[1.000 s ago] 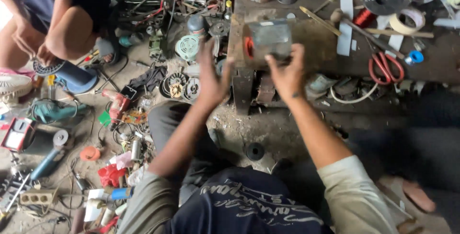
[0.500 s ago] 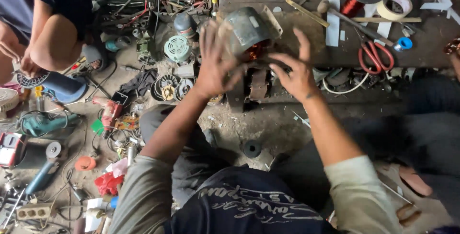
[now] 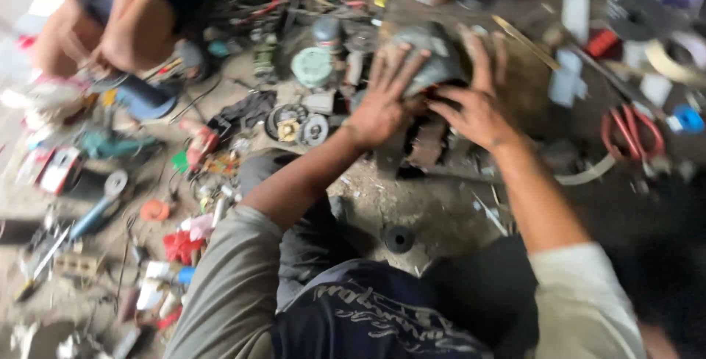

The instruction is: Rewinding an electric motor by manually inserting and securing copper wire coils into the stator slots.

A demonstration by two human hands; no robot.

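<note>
A grey metal motor housing (image 3: 430,54) rests at the edge of a low wooden workbench (image 3: 529,87). My left hand (image 3: 384,101) presses its spread fingers against the housing's left side. My right hand (image 3: 478,101) lies over its right side, fingers spread upward. Both hands grip the housing between them. The picture is blurred by motion, so fine detail of the housing is lost.
Another person (image 3: 118,20) squats at the upper left. Motor parts, coils (image 3: 294,123) and tools litter the floor at left. Red-handled scissors (image 3: 629,131), tape rolls (image 3: 673,57) and a black disc (image 3: 640,17) lie on the bench. A small black ring (image 3: 398,239) sits by my knee.
The housing was held up between my hands a second ago; it has come down onto the bench edge, and both hands have lowered with it and flattened against its sides.
</note>
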